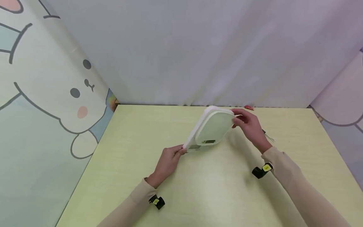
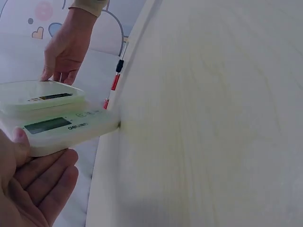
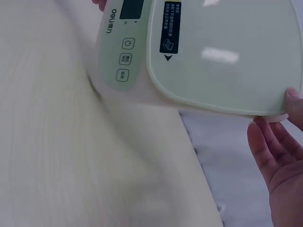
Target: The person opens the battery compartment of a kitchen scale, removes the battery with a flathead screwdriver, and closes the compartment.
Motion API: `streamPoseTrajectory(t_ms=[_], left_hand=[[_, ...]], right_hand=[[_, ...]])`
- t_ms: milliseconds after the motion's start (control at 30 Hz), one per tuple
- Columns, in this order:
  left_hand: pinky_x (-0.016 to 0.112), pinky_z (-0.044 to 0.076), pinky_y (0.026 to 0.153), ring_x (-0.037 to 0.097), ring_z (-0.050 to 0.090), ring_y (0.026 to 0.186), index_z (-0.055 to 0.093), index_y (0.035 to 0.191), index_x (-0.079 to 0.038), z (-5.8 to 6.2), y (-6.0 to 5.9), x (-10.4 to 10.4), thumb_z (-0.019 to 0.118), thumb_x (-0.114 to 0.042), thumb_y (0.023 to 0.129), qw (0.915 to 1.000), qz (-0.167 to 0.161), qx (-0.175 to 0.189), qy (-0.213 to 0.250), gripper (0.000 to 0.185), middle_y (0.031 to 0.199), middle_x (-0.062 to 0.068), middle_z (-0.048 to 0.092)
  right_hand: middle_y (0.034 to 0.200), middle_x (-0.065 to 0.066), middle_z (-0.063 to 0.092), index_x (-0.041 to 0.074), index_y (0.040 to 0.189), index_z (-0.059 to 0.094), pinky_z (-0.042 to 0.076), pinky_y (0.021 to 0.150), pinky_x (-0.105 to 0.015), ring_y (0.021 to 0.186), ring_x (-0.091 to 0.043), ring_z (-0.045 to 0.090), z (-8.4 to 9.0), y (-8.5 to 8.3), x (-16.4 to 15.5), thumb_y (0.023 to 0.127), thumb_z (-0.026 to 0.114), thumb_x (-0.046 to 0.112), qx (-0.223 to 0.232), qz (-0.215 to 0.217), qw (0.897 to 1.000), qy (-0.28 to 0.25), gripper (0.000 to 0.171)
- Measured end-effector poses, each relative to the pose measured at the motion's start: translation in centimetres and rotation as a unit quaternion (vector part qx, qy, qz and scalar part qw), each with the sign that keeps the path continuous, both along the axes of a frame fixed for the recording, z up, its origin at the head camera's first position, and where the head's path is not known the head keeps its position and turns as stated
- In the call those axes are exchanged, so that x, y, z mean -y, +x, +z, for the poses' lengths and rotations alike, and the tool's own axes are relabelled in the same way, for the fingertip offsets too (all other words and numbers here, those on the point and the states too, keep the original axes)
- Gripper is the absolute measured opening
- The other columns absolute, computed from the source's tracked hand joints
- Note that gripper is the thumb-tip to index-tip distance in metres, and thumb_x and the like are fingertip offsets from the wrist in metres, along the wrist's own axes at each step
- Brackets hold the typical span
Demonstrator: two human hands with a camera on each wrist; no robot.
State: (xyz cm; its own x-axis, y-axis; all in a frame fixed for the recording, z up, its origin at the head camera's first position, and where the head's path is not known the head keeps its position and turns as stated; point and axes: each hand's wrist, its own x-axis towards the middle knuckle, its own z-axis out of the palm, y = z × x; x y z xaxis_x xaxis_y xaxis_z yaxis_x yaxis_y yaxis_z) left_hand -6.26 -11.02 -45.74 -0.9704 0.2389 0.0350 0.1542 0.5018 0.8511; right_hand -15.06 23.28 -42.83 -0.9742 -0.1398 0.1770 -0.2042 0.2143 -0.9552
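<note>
A pale yellow-green table [image 1: 198, 189] stands in a corner hung with white sheets and a cartoon rabbit curtain [image 1: 42, 94]. Over it a kitchen scale [image 1: 211, 129] is tilted up on edge, its low display end at the tabletop. The left hand [image 1: 167, 164] pinches that near end and the right hand [image 1: 249, 126] grips the far rim, so by the look of it the scale is mid-handling and not yet set down flat; a red pen [image 1: 249, 107] lies near the back edge.

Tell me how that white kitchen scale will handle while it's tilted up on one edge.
The scale looks rigid: its flat body keeps shape between the left hand and right hand. The smooth glossy platform may be slippery. Balanced on its edge, it would probably tip flat if released.
</note>
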Motion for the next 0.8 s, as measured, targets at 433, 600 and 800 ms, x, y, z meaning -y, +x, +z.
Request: streamPoseTrajectory(t_ms=[433,600,800], left_hand=[[0.021,0.054,0.063,0.009,0.069,0.068,0.081,0.086,-0.013,-1.6,0.6,0.7,0.071,-0.020,0.102,0.9894,-0.029,0.115,-0.084,0.019,0.074,-0.004,0.076],[0.019,0.042,0.056,0.006,0.056,0.059,0.075,0.077,-0.016,-1.2,0.3,0.7,0.069,-0.024,0.103,0.9826,-0.060,0.108,-0.139,0.027,0.066,-0.007,0.068],[0.020,0.032,0.055,0.006,0.042,0.054,0.068,0.072,-0.019,-0.9,-0.1,0.4,0.067,-0.031,0.104,0.9728,-0.091,0.093,-0.192,0.034,0.060,-0.012,0.060]], right_hand=[[0.116,-0.018,0.070,0.003,0.139,0.063,0.062,0.076,-0.043,0.075,-0.016,0.066,-2.6,-1.4,2.2,0.109,0.060,0.032,0.131,0.021,0.977,0.167,0.041],[0.106,-0.016,0.072,0.001,0.135,0.066,0.060,0.070,-0.038,0.073,-0.019,0.064,-3.2,-2.2,2.8,0.109,0.060,0.032,0.131,0.025,0.973,0.191,0.041],[0.115,-0.019,0.070,0.000,0.140,0.064,0.055,0.068,-0.032,0.078,-0.023,0.065,-4.0,-3.0,3.1,0.110,0.056,0.034,0.139,0.024,0.962,0.232,0.046]])
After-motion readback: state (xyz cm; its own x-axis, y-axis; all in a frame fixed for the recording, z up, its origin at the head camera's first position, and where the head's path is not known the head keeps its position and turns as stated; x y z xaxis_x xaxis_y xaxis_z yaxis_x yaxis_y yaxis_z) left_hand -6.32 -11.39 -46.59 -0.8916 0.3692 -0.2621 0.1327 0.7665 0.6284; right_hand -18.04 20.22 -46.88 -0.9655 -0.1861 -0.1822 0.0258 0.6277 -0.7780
